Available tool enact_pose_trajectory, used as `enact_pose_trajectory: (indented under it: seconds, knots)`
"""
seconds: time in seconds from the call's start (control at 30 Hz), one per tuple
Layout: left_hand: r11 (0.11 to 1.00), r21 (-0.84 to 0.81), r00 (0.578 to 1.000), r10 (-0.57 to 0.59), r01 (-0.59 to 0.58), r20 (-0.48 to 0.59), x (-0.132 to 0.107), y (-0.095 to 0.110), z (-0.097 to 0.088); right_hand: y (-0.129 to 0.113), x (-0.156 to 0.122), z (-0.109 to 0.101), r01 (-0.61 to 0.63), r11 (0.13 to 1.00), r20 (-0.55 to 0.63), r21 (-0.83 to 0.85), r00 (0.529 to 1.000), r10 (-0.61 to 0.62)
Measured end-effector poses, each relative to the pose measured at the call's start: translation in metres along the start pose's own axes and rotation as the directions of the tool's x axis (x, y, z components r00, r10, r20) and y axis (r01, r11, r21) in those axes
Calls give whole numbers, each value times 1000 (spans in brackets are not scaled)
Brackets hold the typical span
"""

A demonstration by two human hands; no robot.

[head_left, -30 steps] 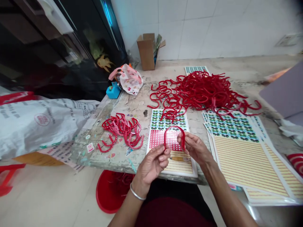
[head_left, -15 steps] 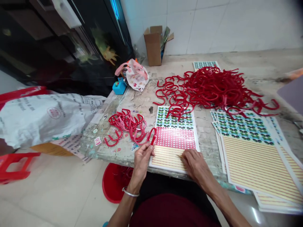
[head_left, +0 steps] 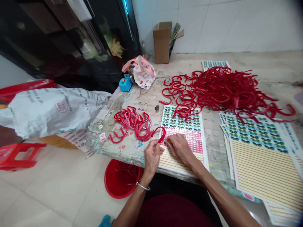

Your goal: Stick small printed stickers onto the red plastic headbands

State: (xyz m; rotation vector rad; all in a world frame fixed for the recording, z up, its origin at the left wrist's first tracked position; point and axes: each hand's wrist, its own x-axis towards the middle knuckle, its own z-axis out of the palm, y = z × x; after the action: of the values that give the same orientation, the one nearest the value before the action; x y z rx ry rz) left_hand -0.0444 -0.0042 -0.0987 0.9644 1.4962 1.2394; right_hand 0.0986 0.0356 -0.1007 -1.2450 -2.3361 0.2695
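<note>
My left hand (head_left: 151, 154) pinches one end of a red plastic headband (head_left: 160, 132), whose arch lies beside the small pile of red headbands (head_left: 132, 123). My right hand (head_left: 179, 146) rests with curled fingers on the sticker sheet (head_left: 182, 138) at the table's front edge, fingertips close to the left hand and the headband's end. What the right fingers pinch is too small to name. A large heap of red headbands (head_left: 222, 90) lies further back.
More sticker sheets (head_left: 260, 148) are stacked at the right. A red basin (head_left: 118, 179) sits on the floor below the table edge. A white sack (head_left: 52, 108) lies at the left, a red stool (head_left: 16, 154) beside it. A cardboard box (head_left: 163, 42) stands by the wall.
The headband, held up in both hands a second ago, came down to the left by the small pile. My right hand let go of it, touched the sheet, then moved toward the left hand.
</note>
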Motion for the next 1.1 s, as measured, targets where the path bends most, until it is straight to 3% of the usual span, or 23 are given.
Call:
enact_pose_trajectory:
  seconds: [0.2,0.47,0.73,0.83,0.9,0.97,1.0,1.07,1.1]
  knots:
    - [1000,3,1000,4,-4,-13,1,0,2,-3,6,1,54,995,25,-84,998,-52]
    - [997,77,1000,22,-21,-5,3,-6,2,3,11,-2,103,995,103,-14,990,-101]
    - [989,133,998,62,-63,6,3,-6,2,6,11,7,84,989,28,125,996,-88]
    - [987,144,997,70,-72,18,3,-7,2,5,7,4,33,956,-63,291,998,-15]
    - [985,155,997,76,-77,16,3,-7,2,8,3,-10,-86,877,-114,474,981,158]
    - [982,169,996,83,-84,12,2,-8,2,18,-4,-35,-200,723,-157,662,906,394]
    - [981,175,996,87,-88,11,2,-9,3,25,-8,-51,-196,641,-215,742,836,505]
    - [978,183,995,95,-95,12,3,-10,2,41,-17,-90,-51,538,-392,842,627,673]
    - [977,187,995,98,-99,13,3,-10,2,49,-21,-110,58,507,-450,860,554,700]
